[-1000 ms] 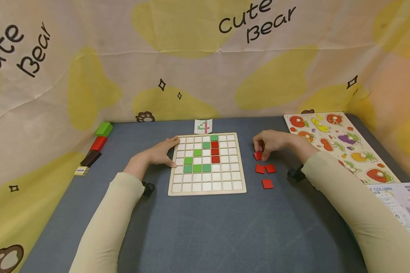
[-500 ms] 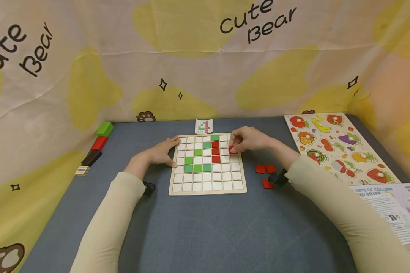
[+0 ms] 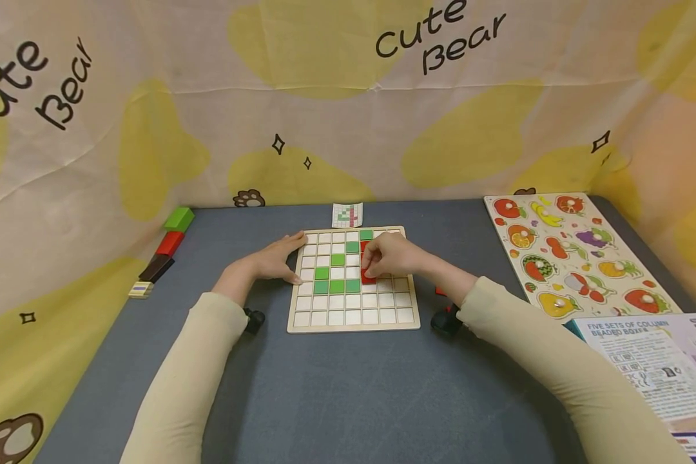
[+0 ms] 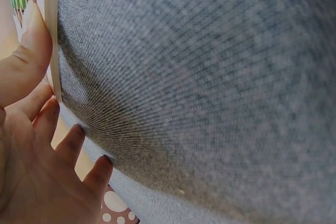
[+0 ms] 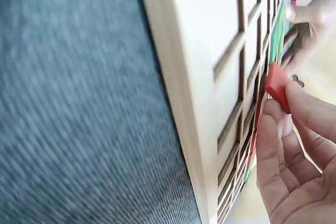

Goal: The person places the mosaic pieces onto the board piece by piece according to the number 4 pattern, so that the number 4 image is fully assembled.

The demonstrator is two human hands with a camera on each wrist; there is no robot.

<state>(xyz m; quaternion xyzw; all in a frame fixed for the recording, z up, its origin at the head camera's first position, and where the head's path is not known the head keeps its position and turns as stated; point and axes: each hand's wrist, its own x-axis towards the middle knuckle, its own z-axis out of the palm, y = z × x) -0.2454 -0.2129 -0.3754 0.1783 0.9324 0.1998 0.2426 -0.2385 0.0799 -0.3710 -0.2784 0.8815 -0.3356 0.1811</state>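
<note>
A wooden grid board with white squares lies on the dark table. Several green tiles sit in its cells, and a column of red tiles is mostly covered by my right hand. That hand pinches a red tile between thumb and fingers, tilted over the grid just below the red column. My left hand touches the board's left edge, thumb and fingers spread, as the left wrist view also shows. Loose red tiles lie right of the board, partly hidden by my right wrist.
A small pattern card stands behind the board. At the left table edge are green, red and black blocks. A fruit puzzle board and a printed box lie at the right.
My right hand has picked a red tile up from the loose ones and carried it left over the board to the red column. The left hand stays at the board's edge.
</note>
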